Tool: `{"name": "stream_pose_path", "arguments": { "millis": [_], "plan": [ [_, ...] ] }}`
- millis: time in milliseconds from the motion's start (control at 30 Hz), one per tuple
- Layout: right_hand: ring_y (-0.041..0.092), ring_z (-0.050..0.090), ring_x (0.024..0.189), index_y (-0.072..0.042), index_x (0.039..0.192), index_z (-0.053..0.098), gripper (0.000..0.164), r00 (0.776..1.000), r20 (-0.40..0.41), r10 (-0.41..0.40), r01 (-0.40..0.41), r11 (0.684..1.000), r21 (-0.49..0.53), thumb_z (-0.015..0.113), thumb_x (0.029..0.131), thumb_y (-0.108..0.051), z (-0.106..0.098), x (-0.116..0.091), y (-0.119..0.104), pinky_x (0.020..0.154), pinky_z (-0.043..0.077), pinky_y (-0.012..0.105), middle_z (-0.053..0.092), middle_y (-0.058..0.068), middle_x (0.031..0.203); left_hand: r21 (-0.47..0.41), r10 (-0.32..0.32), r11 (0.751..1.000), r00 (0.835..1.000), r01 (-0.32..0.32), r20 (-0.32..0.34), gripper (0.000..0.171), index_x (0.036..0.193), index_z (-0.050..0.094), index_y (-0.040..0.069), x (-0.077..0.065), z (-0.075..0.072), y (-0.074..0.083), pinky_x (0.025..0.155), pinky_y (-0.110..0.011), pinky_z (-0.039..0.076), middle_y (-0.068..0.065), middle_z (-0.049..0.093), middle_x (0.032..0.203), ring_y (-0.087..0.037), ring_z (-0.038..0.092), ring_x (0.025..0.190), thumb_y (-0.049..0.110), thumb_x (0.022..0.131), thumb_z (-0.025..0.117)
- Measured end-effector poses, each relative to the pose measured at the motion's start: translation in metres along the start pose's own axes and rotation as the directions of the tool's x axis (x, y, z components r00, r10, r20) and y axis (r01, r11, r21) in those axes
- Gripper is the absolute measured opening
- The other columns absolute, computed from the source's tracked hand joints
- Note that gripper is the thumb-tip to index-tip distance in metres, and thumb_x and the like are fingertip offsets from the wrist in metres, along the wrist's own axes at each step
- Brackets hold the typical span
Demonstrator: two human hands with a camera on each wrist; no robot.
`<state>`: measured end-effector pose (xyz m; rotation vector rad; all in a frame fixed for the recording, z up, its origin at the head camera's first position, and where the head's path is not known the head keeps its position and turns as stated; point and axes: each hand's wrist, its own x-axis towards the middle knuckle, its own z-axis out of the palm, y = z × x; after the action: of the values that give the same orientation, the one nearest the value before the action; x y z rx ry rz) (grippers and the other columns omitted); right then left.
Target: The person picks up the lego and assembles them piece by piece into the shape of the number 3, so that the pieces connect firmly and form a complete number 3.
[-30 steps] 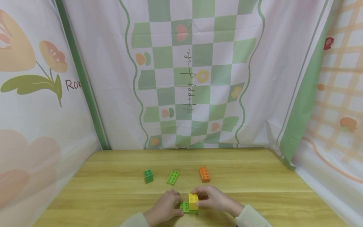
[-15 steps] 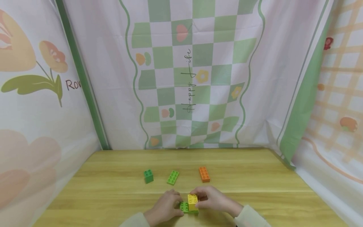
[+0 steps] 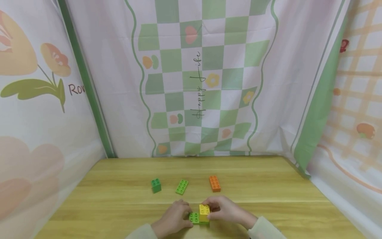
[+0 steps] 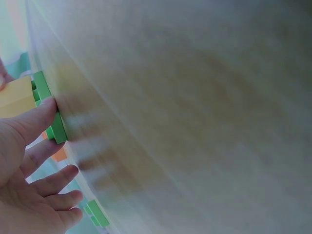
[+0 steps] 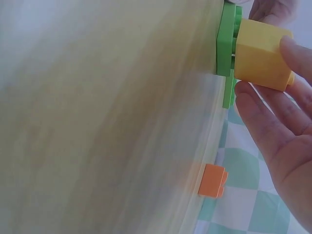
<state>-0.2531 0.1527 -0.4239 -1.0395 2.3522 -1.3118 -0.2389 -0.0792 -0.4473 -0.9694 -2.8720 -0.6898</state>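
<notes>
In the head view, a yellow toy building brick (image 3: 204, 213) with studs on top stands over the right end of a light green flat brick (image 3: 194, 218). My right hand (image 3: 223, 210) pinches the yellow brick from its right side. The right wrist view shows studs of the flat brick (image 5: 225, 41) along the underside of the yellow brick (image 5: 263, 53). My left hand (image 3: 174, 219) holds the left end of the flat brick; in the left wrist view, thumb and index finger grip it (image 4: 58, 127) while the other fingers spread apart.
Farther back on the wooden table (image 3: 125, 186) lie a dark green brick (image 3: 156, 186), another light green flat brick (image 3: 182, 187) and an orange brick (image 3: 215, 184). A checkered curtain (image 3: 191, 99) hangs behind the table, with patterned cloth on both sides.
The yellow brick in my right hand shifted slightly left, then back to the right over the flat brick's end. My left hand and the other bricks stay in place.
</notes>
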Motion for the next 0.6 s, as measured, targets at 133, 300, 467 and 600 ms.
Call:
{"name": "stream_pose_path", "arguments": {
  "millis": [133,300,467,600],
  "plan": [
    [0.015,0.061,0.090,0.000,0.110,0.061,0.031,1.000,-0.007,0.021,-0.021,1.000,-0.007,0.069,0.080,-0.005,0.0003,-0.0001,-0.0005,0.077,0.051,0.034,0.064,0.010,0.105,-0.002,0.002,1.000,1.000,-0.002,-0.006,0.030,0.092,0.069,0.015,-0.0002,0.0006,-0.0003,0.075,-0.024,0.045,0.010,0.059,0.091,-0.006,0.051,0.085,0.029,0.067,0.080],
    [0.015,0.061,0.088,0.000,0.109,0.062,0.032,1.000,-0.012,0.022,-0.023,0.999,-0.029,0.070,0.078,-0.004,0.0005,0.0006,-0.0008,0.076,0.052,0.032,0.065,0.009,0.102,-0.002,0.004,1.000,1.000,-0.004,-0.006,0.030,0.092,0.069,0.015,-0.0003,0.0010,-0.0004,0.074,-0.023,0.045,0.011,0.059,0.090,-0.005,0.050,0.084,0.029,0.068,0.080],
    [0.011,0.061,0.084,0.001,0.108,0.062,0.033,1.000,-0.012,0.021,-0.022,0.999,-0.042,0.072,0.076,-0.003,0.0001,0.0013,-0.0041,0.074,0.052,0.029,0.065,0.009,0.100,-0.009,0.006,1.000,1.000,-0.006,-0.002,0.030,0.093,0.069,0.016,-0.0002,0.0014,-0.0015,0.074,-0.023,0.045,0.010,0.059,0.091,-0.006,0.051,0.085,0.028,0.068,0.080],
    [0.010,0.060,0.083,0.001,0.108,0.063,0.034,1.000,-0.006,0.017,-0.018,0.998,-0.061,0.072,0.076,-0.004,-0.0005,0.0031,-0.0056,0.073,0.051,0.027,0.065,0.008,0.100,-0.012,0.001,1.000,1.000,-0.001,0.001,0.031,0.093,0.069,0.015,0.0001,0.0011,-0.0014,0.074,-0.024,0.046,0.009,0.060,0.093,-0.006,0.051,0.086,0.028,0.068,0.080]
  ]
}}
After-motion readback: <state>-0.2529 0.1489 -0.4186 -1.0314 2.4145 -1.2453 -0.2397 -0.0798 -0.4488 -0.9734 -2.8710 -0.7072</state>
